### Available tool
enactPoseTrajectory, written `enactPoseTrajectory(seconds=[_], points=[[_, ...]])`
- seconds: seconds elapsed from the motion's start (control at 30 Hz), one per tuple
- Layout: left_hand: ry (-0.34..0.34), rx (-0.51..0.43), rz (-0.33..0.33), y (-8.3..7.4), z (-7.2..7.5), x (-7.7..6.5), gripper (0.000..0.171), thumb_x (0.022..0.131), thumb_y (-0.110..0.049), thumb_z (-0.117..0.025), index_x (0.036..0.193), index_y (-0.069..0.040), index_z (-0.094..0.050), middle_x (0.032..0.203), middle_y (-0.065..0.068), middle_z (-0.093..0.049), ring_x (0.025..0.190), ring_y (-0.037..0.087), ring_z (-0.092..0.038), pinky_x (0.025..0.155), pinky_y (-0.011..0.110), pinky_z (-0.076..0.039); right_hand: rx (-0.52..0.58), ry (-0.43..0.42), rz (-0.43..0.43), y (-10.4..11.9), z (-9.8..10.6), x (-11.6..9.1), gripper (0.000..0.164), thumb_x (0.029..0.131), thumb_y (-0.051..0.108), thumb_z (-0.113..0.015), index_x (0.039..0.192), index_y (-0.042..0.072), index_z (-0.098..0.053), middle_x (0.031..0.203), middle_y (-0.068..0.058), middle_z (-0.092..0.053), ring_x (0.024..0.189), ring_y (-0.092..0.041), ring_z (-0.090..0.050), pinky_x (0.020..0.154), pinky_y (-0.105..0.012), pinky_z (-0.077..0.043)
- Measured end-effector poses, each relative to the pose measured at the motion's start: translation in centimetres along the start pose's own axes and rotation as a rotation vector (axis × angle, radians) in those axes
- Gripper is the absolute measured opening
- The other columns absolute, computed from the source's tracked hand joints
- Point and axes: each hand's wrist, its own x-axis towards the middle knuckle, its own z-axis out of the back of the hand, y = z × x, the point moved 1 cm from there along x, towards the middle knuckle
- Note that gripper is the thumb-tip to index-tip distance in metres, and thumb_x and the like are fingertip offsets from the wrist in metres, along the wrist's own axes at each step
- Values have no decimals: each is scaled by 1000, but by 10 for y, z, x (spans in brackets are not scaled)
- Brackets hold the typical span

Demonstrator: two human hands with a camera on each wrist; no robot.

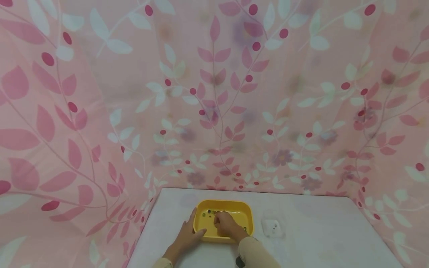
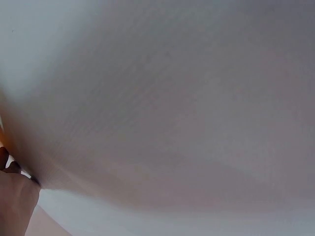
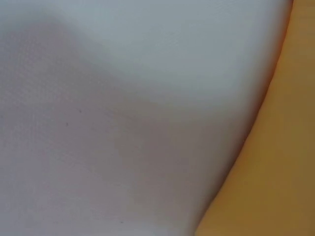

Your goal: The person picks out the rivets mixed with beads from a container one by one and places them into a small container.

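Note:
A yellow tray [image 1: 234,205] with rounded corners stands on the white table. Several small glass marbles [image 1: 210,211] lie toward its far left part, greenish and dark. My left hand [image 1: 188,235] rests against the tray's near left corner, its fingers along the left side and its thumb by the near rim. Over the tray's middle, my right hand [image 1: 226,224] reaches down with curled fingers, close to the marbles; I cannot tell whether a marble is between its fingertips. One more marble [image 1: 245,229] lies near the right side of the tray, beside the right wrist.
Right of the tray stands a small clear container [image 1: 273,227] with a few small dark bits in it. The white table [image 1: 321,230] extends to the right. Pink leaf-patterned cloth [image 1: 214,111] hangs behind and on both sides.

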Motion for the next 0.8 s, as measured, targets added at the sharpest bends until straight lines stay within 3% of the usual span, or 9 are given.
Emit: enactPoseTrajectory(seconds=[0.2, 0.37, 0.63, 0.8], points=[[-21, 29, -27, -2, 0, -4, 98, 87, -49, -66, 160, -19, -9, 159, 17, -33, 143, 43, -35, 120, 62, -11, -21, -34, 30, -2, -1, -4, 12, 85, 5, -71, 76, 11, -68, 75, 7, -60, 74, -9, -52, 65, -26, -47], [-38, 32, -47, -4, 4, -9, 96, 88, -47, -66, 160, -15, -11, 158, 19, -33, 142, 45, -35, 119, 64, -11, 75, -38, 29, 0, 2, -10, 8, 87, 8, -70, 79, 11, -70, 76, 7, -59, 74, -9, -52, 65, -26, -47], [-40, 13, 2, -7, 2, -9, 100, 86, -54, -68, 160, -20, -11, 158, 19, -34, 142, 55, -27, 116, 68, -12, 105, -42, 40, -7, 14, -13, 5, 89, 13, -71, 85, 12, -75, 79, 9, -64, 75, -8, -55, 68, -25, -50], [-42, 21, -19, -4, 1, -5, 102, 85, -58, -68, 160, -17, -12, 159, 19, -33, 141, 50, -33, 117, 67, -12, 95, -37, 77, -1, 24, -15, 5, 89, 10, -71, 86, 11, -75, 78, 9, -65, 72, -6, -54, 66, -22, -50]])
